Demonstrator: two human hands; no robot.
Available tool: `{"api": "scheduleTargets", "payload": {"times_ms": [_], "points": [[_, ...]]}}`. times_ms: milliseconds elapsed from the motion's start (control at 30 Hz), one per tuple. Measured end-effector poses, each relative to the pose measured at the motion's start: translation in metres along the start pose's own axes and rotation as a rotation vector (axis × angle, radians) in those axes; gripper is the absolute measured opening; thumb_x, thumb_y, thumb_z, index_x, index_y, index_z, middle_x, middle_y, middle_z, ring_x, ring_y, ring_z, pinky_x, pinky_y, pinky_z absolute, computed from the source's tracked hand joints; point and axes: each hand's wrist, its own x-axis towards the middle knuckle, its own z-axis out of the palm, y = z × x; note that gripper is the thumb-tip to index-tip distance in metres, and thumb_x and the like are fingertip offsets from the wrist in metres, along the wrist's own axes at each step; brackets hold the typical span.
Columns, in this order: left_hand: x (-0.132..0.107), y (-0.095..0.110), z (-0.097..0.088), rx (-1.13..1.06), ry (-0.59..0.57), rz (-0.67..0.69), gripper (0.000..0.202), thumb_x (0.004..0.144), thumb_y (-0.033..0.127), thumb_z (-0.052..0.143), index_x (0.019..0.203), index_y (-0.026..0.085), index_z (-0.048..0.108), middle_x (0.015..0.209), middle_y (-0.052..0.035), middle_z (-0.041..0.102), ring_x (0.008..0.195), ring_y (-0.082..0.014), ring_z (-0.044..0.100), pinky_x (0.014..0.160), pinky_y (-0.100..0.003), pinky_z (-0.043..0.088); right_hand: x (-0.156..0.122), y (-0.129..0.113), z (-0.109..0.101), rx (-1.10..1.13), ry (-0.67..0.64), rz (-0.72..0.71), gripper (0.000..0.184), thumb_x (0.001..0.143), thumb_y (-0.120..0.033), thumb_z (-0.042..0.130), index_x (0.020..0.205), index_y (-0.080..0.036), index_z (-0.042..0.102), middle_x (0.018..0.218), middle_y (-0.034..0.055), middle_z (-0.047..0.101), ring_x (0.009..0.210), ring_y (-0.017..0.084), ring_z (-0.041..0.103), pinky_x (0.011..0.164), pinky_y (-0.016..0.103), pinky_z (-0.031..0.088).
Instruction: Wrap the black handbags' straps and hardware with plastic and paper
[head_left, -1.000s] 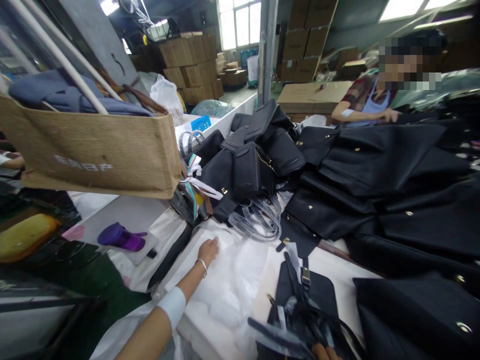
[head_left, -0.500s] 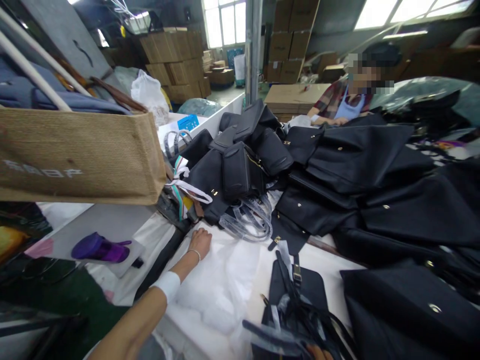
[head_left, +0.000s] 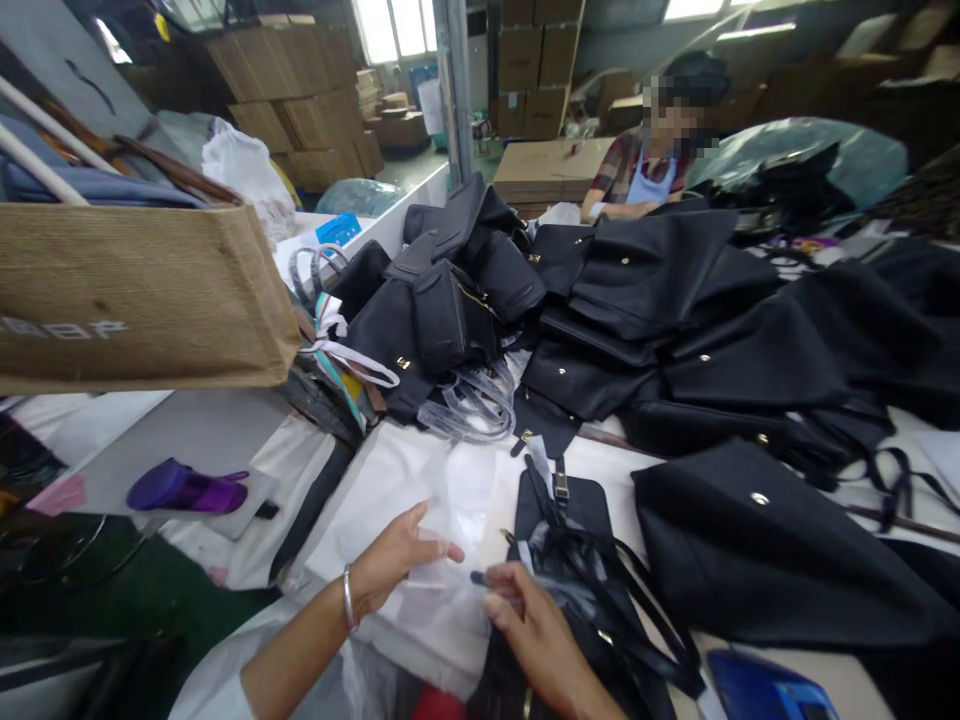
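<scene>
My left hand (head_left: 396,562) pinches a sheet of thin white tissue paper (head_left: 420,490) lying on the table's near edge, thumb and fingers closed on it. My right hand (head_left: 529,625) sits just right of it, fingers closed on the plastic-wrapped black strap (head_left: 570,590) of a small black bag (head_left: 570,510). The two hands are close together, nearly touching. A silver bangle circles my left wrist.
A heap of black leather bags (head_left: 675,330) covers the table's middle and right. A burlap tote (head_left: 142,290) hangs at the left above a purple object (head_left: 184,488). A person in an apron (head_left: 645,170) works at the far side. Cardboard boxes (head_left: 300,110) stand behind.
My left hand has drawn back from the far edge of the tissue paper toward me and pinched it. My right hand has come up into view on the strap. The view shifted right.
</scene>
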Motion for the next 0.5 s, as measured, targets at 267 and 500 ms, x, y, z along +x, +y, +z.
{"api": "scheduleTargets", "payload": {"times_ms": [267, 500], "points": [[0.014, -0.027, 0.053, -0.035, 0.263, 0.187, 0.069, 0.078, 0.028, 0.067, 0.135, 0.018, 0.029, 0.103, -0.0120, 0.071, 0.056, -0.0099, 0.057, 0.049, -0.019, 0.042, -0.013, 0.013, 0.025, 0.740, -0.121, 0.162, 0.069, 0.066, -0.064, 0.070, 0.114, -0.019, 0.053, 0.088, 0.0060, 0.067, 0.072, 0.017, 0.065, 0.064, 0.027, 0.050], [0.019, -0.051, 0.056, 0.351, 0.416, 0.331, 0.075, 0.087, 0.030, 0.052, 0.146, 0.013, 0.009, 0.137, -0.0227, 0.047, 0.108, -0.0259, 0.059, 0.091, -0.042, 0.048, -0.025, 0.047, 0.027, 0.466, 0.079, 0.161, 0.039, 0.067, -0.054, 0.065, 0.069, -0.020, 0.047, 0.048, -0.0076, 0.047, 0.039, 0.008, 0.042, 0.042, 0.019, 0.030]]}}
